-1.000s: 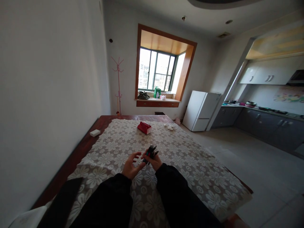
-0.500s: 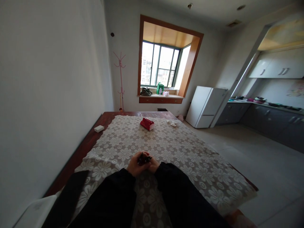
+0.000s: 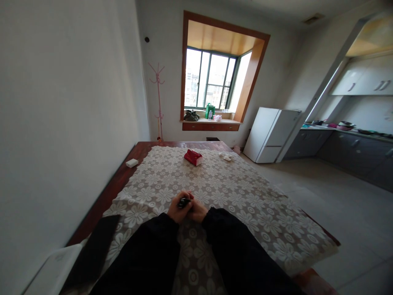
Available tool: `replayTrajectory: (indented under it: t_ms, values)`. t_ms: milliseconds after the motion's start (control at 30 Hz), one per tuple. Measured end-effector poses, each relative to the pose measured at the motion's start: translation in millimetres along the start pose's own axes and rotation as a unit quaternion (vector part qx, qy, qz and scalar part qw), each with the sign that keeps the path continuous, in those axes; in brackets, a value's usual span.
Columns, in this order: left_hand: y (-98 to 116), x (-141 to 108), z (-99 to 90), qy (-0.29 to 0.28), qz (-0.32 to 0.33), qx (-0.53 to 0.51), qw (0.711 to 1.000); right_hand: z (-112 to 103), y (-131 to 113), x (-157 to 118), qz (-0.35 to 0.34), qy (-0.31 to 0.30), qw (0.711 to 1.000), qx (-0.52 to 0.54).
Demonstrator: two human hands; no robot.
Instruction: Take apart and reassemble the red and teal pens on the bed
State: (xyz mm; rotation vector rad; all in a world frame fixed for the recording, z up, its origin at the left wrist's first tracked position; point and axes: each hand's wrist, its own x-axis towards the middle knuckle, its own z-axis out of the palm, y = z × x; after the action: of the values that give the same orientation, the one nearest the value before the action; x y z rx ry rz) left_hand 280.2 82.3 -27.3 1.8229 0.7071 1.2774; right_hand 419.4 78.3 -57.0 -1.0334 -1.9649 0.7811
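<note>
My left hand (image 3: 176, 210) and my right hand (image 3: 198, 212) meet above the middle of the near tablecloth (image 3: 239, 205). Their fingers are closed together around a small shiny black object (image 3: 184, 203). Most of it is hidden by the fingers, so its kind cannot be made out. The left thumb lies along its near side, and the right fingers press in beside the left ones. Farther up the cloth, beyond both hands, lies a red packet of tissues (image 3: 193, 157).
A white box (image 3: 132, 163) sits at the table's left edge, near the wall. Crumpled white tissue (image 3: 226, 156) lies right of the packet. Close on the left are a flat black item (image 3: 93, 250) and a white case (image 3: 52, 270). A white fridge (image 3: 266, 135) stands beyond the table.
My fingers have closed further around the black object; less of it shows, and its spiky outline is gone from view. The whole view has shifted slightly.
</note>
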Motion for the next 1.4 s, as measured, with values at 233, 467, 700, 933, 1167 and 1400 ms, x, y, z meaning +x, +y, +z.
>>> replayTrajectory:
  t_ms: [233, 467, 700, 933, 1167, 1400]
  values:
    - [-7.6, 11.7, -25.2, 0.273, -0.133, -0.019, 0.952, -5.7, 4.2, -3.9, 0.038, 0.029, 0.999, -0.005]
    - [-20.3, 13.0, -34.2, 0.215, -0.14, 0.115, 0.96, -7.3, -1.6, -3.6, 0.028, 0.029, 0.999, -0.006]
    - [-14.1, 15.8, -47.0, 0.198, -0.179, 0.231, 0.936, -6.3, 0.1, -2.6, 0.013, 0.029, 0.999, -0.01]
    - [-6.0, 17.9, -86.6, -0.05, -0.154, 0.552, 0.818, -5.2, 4.6, -2.2, 0.014, 0.036, 0.999, -0.012]
    - [-16.2, 15.7, -91.3, -0.093, -0.166, 0.561, 0.806, -3.6, 7.8, -2.2, 0.018, 0.042, 0.999, -0.011]
    - [-8.2, 15.4, -84.3, -0.061, -0.178, 0.492, 0.85, -4.9, 4.7, -1.5, 0.016, 0.041, 0.999, -0.016]
